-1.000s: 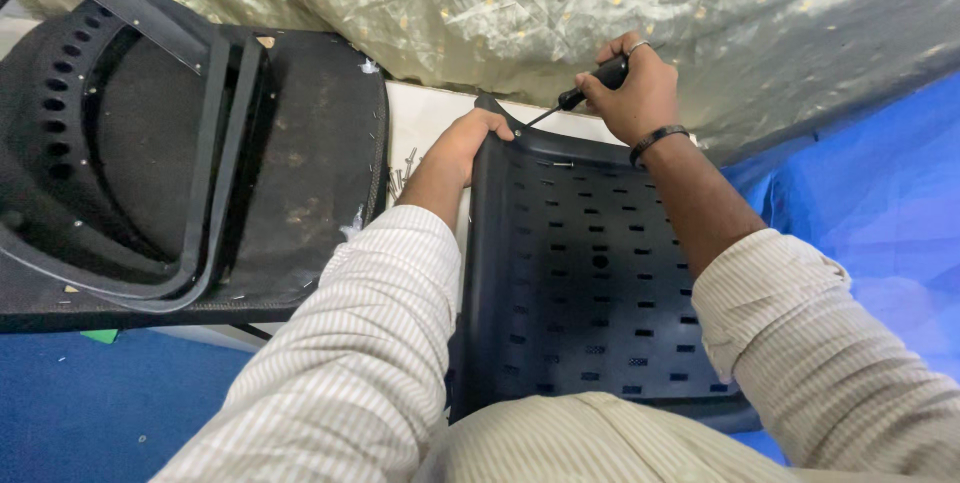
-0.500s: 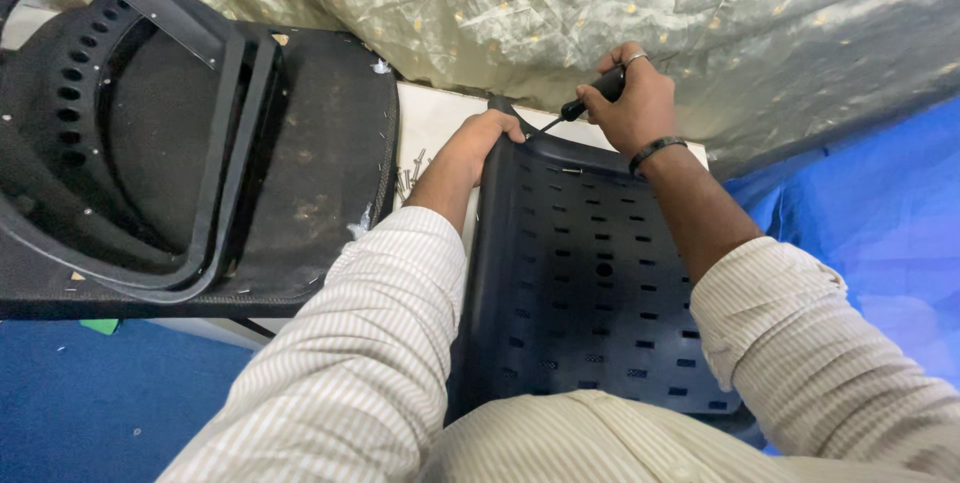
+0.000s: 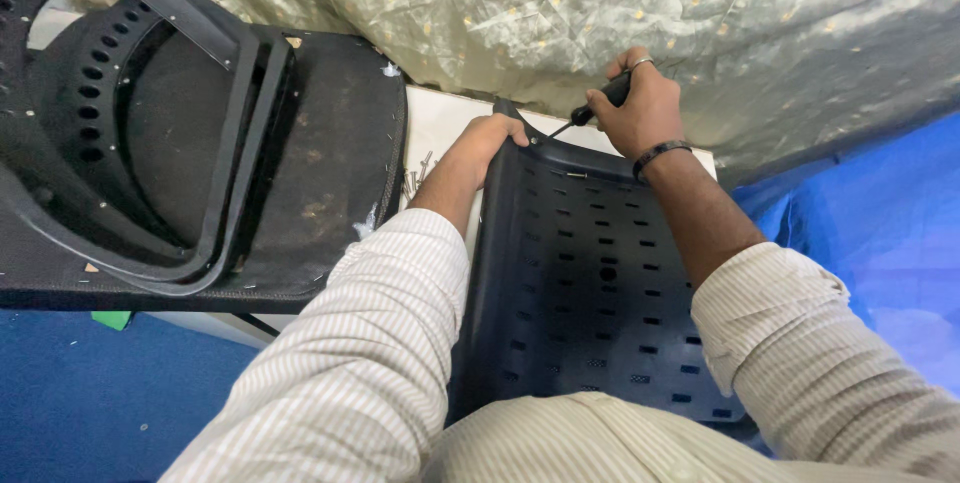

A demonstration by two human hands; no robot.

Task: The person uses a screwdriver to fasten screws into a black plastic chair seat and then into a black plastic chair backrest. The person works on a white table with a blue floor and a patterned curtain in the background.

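pale pinstriped shirt sleeves [image 3: 380, 343], dark wristband [image 3: 660, 153], finger ring [image 3: 640, 63]

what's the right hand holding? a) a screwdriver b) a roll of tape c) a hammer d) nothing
a: the right hand grips a dark-handled screwdriver, its thin shaft pointing at the top edge of the black slotted panel, which the left hand holds at its top corner.

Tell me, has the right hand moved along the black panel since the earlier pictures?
No. The right hand stays at the top edge of the black perforated panel, holding the screwdriver.
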